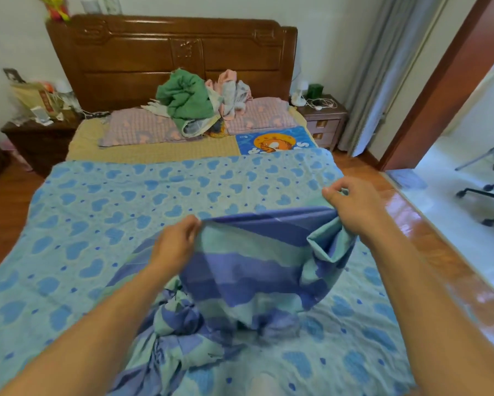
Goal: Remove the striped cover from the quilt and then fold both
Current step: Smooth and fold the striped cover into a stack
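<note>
My left hand (177, 241) and right hand (351, 204) each pinch the top edge of the striped cover (254, 270), lifted above the quilt (111, 201); its lower part lies bunched near me. The heart-patterned quilt lies spread across the bed, its right edge by bare wood floor (428, 238). Beyond: pillows (137, 127), a clothes pile (188, 101), the headboard (168, 52).

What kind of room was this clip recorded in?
A home bedroom, most likely: a bed with a carved wooden headboard, pillows, and a nightstand beside it.
</note>
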`<state>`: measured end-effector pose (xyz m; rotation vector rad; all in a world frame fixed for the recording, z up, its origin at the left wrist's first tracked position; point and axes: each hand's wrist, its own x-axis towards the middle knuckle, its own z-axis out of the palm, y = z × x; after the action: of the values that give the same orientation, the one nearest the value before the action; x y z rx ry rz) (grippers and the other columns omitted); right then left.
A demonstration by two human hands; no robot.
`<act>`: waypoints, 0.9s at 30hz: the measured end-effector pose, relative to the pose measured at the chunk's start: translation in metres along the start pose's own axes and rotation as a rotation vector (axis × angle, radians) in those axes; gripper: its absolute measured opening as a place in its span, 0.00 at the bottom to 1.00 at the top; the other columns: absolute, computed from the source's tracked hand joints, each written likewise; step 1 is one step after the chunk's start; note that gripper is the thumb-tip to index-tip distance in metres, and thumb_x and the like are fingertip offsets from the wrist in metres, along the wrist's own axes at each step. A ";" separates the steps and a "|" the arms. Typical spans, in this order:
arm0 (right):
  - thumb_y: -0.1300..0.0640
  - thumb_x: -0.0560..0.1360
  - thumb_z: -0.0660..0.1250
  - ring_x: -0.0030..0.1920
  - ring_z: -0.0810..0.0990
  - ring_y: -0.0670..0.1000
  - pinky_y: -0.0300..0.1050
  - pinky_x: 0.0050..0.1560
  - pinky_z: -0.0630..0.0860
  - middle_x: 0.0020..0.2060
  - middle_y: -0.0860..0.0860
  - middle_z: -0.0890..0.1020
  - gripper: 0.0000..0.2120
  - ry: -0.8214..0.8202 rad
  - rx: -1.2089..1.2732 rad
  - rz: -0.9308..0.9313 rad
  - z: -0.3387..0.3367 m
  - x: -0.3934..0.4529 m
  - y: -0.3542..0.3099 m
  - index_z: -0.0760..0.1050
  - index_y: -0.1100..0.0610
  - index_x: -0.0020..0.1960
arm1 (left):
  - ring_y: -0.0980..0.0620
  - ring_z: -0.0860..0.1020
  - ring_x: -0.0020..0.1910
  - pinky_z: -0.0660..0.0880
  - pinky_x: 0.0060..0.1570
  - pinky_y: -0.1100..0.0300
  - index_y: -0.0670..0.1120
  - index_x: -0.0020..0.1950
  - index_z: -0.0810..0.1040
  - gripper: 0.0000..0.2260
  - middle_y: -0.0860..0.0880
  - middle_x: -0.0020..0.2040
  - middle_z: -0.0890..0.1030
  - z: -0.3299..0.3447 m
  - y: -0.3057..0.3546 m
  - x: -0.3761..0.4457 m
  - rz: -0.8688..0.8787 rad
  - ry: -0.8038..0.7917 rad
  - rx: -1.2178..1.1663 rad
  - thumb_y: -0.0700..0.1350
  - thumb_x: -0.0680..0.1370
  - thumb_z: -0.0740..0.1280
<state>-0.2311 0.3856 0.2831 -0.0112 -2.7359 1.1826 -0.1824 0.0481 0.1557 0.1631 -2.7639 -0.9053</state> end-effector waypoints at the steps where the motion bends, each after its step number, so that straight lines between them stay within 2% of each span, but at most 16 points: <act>1: 0.52 0.79 0.66 0.49 0.75 0.50 0.45 0.48 0.67 0.45 0.50 0.78 0.09 -0.017 -0.063 0.003 0.010 0.005 -0.006 0.78 0.57 0.46 | 0.40 0.75 0.37 0.64 0.35 0.53 0.46 0.42 0.70 0.14 0.42 0.35 0.76 -0.036 0.008 0.025 0.008 0.120 0.026 0.52 0.83 0.59; 3: 0.52 0.80 0.63 0.47 0.73 0.51 0.45 0.45 0.63 0.45 0.50 0.76 0.10 0.047 -0.094 -0.039 0.025 0.015 -0.028 0.76 0.58 0.48 | 0.47 0.72 0.37 0.60 0.36 0.54 0.44 0.40 0.71 0.14 0.45 0.33 0.72 -0.115 0.043 0.057 0.101 0.391 0.012 0.48 0.84 0.59; 5: 0.53 0.80 0.61 0.45 0.71 0.51 0.44 0.43 0.62 0.43 0.50 0.75 0.11 0.231 0.007 -0.114 0.029 0.027 -0.058 0.75 0.60 0.49 | 0.56 0.64 0.33 0.59 0.35 0.57 0.45 0.41 0.71 0.13 0.53 0.32 0.67 -0.165 0.083 0.050 0.267 0.631 -0.138 0.47 0.84 0.59; 7: 0.53 0.80 0.61 0.45 0.72 0.52 0.48 0.48 0.68 0.43 0.50 0.75 0.10 0.361 0.145 -0.157 0.025 0.043 -0.080 0.75 0.59 0.48 | 0.55 0.66 0.31 0.61 0.33 0.59 0.48 0.41 0.69 0.12 0.55 0.31 0.67 -0.154 0.096 0.011 0.357 0.693 -0.199 0.48 0.85 0.59; 8: 0.53 0.80 0.61 0.45 0.74 0.51 0.49 0.50 0.71 0.42 0.49 0.76 0.08 0.382 0.188 -0.174 0.022 0.049 -0.086 0.74 0.57 0.47 | 0.52 0.67 0.30 0.63 0.33 0.56 0.50 0.40 0.67 0.13 0.53 0.30 0.67 -0.124 0.088 -0.020 0.308 0.571 -0.187 0.49 0.84 0.59; 9: 0.53 0.79 0.61 0.45 0.74 0.49 0.49 0.52 0.72 0.42 0.48 0.76 0.07 0.372 0.199 -0.199 0.021 0.054 -0.090 0.75 0.55 0.46 | 0.49 0.68 0.30 0.66 0.33 0.52 0.51 0.38 0.65 0.15 0.50 0.29 0.67 -0.083 0.072 -0.052 0.191 0.352 -0.161 0.52 0.84 0.58; 11: 0.54 0.78 0.64 0.43 0.73 0.44 0.44 0.51 0.73 0.41 0.47 0.77 0.06 0.267 0.140 -0.298 0.026 0.052 -0.091 0.77 0.54 0.45 | 0.45 0.74 0.35 0.73 0.40 0.47 0.48 0.40 0.65 0.15 0.48 0.32 0.72 0.003 0.034 -0.115 -0.049 -0.202 -0.122 0.54 0.83 0.59; 14: 0.59 0.78 0.67 0.39 0.73 0.38 0.26 0.43 0.68 0.41 0.49 0.80 0.04 -0.129 0.040 -0.432 0.048 0.027 -0.087 0.79 0.55 0.45 | 0.49 0.77 0.42 0.76 0.49 0.48 0.52 0.47 0.71 0.05 0.43 0.44 0.78 0.075 0.017 -0.165 -0.028 -0.917 -0.222 0.52 0.79 0.61; 16: 0.59 0.78 0.68 0.37 0.75 0.38 0.27 0.41 0.70 0.42 0.51 0.83 0.05 -0.374 -0.007 -0.418 0.059 0.011 -0.080 0.80 0.54 0.44 | 0.55 0.76 0.46 0.73 0.52 0.54 0.52 0.58 0.75 0.11 0.44 0.58 0.78 0.077 0.026 -0.168 0.000 -1.253 -0.304 0.54 0.80 0.62; 17: 0.58 0.78 0.68 0.39 0.77 0.39 0.29 0.42 0.71 0.43 0.51 0.84 0.05 -0.449 -0.036 -0.410 0.061 0.007 -0.075 0.81 0.54 0.45 | 0.58 0.75 0.49 0.72 0.55 0.57 0.51 0.67 0.74 0.15 0.46 0.64 0.77 0.075 0.024 -0.164 -0.014 -1.310 -0.313 0.54 0.81 0.62; 18: 0.58 0.78 0.69 0.41 0.79 0.40 0.30 0.44 0.72 0.44 0.50 0.85 0.04 -0.491 -0.069 -0.410 0.059 0.003 -0.072 0.82 0.54 0.45 | 0.57 0.75 0.54 0.72 0.58 0.58 0.53 0.73 0.70 0.18 0.49 0.68 0.75 0.073 0.019 -0.159 -0.049 -1.285 -0.309 0.53 0.83 0.61; 20: 0.57 0.77 0.69 0.46 0.80 0.41 0.32 0.48 0.73 0.46 0.47 0.85 0.04 -0.519 -0.114 -0.404 0.051 -0.003 -0.066 0.84 0.53 0.47 | 0.53 0.78 0.57 0.75 0.61 0.54 0.55 0.72 0.72 0.16 0.50 0.65 0.77 0.072 0.003 -0.142 -0.119 -1.031 -0.262 0.52 0.83 0.60; 22: 0.57 0.77 0.69 0.48 0.81 0.41 0.34 0.50 0.74 0.46 0.45 0.85 0.05 -0.521 -0.141 -0.390 0.039 -0.011 -0.060 0.84 0.49 0.47 | 0.50 0.81 0.51 0.78 0.55 0.50 0.55 0.62 0.78 0.10 0.51 0.55 0.82 0.070 -0.007 -0.122 -0.171 -0.705 -0.252 0.50 0.83 0.62; 24: 0.57 0.77 0.70 0.47 0.81 0.42 0.35 0.49 0.74 0.45 0.45 0.85 0.06 -0.514 -0.152 -0.378 0.025 -0.020 -0.057 0.84 0.47 0.47 | 0.51 0.81 0.45 0.78 0.50 0.50 0.53 0.52 0.78 0.03 0.53 0.47 0.83 0.072 -0.002 -0.101 -0.182 -0.448 -0.309 0.48 0.81 0.65; 25: 0.57 0.77 0.70 0.47 0.81 0.43 0.36 0.49 0.74 0.45 0.45 0.85 0.07 -0.500 -0.150 -0.379 0.018 -0.025 -0.056 0.84 0.47 0.47 | 0.52 0.81 0.44 0.78 0.49 0.50 0.52 0.50 0.77 0.01 0.53 0.45 0.82 0.073 0.006 -0.091 -0.159 -0.380 -0.351 0.48 0.80 0.67; 27: 0.58 0.77 0.70 0.47 0.81 0.43 0.35 0.49 0.74 0.45 0.44 0.85 0.07 -0.454 -0.135 -0.396 0.003 -0.035 -0.058 0.84 0.47 0.47 | 0.53 0.80 0.41 0.78 0.44 0.52 0.50 0.47 0.74 0.05 0.53 0.41 0.81 0.080 0.029 -0.079 -0.110 -0.367 -0.420 0.49 0.79 0.69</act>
<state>-0.1941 0.3409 0.3185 0.8381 -2.9772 0.9779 -0.1270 0.1306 0.0955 0.0829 -2.8174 -1.6667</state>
